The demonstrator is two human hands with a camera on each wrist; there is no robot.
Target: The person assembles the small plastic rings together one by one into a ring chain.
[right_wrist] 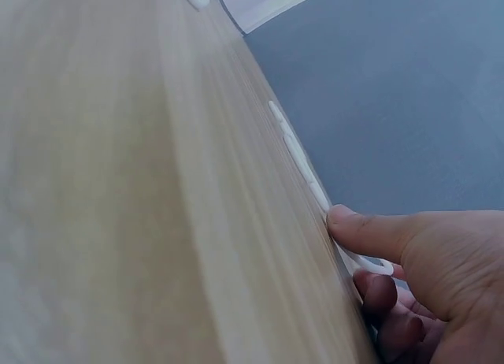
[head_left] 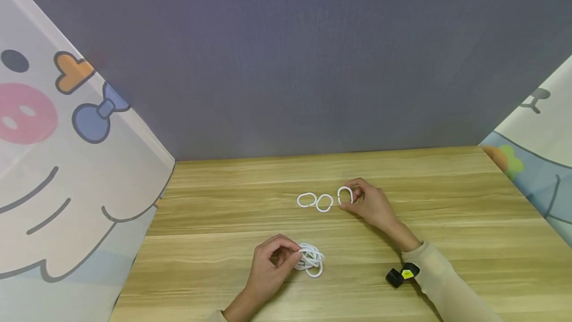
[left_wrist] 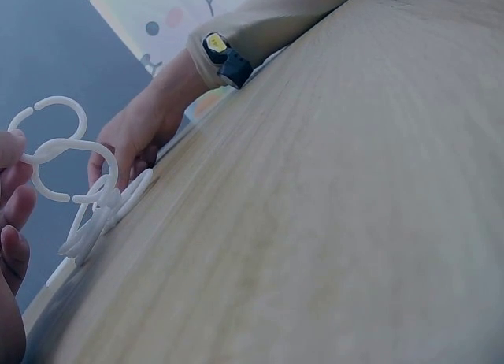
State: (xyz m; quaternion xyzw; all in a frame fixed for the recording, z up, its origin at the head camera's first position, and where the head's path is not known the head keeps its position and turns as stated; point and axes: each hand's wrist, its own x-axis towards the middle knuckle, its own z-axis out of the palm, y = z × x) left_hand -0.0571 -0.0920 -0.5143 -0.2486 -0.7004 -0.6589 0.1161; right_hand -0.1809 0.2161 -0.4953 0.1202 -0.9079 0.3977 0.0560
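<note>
White ring is pinched by right-hand fingers.

we identify a wood-grain tabletop, a grey rear panel, a left panel printed with a blue bow, and a printed right panel.

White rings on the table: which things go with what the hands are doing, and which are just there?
Part of the job, it seems:
left hand, pinching the clump of white rings
right hand, pinching a single white ring
two loose white rings beside that one

Probably just there:
grey panel
left cartoon panel
right cartoon panel
black device at the right cuff
</note>
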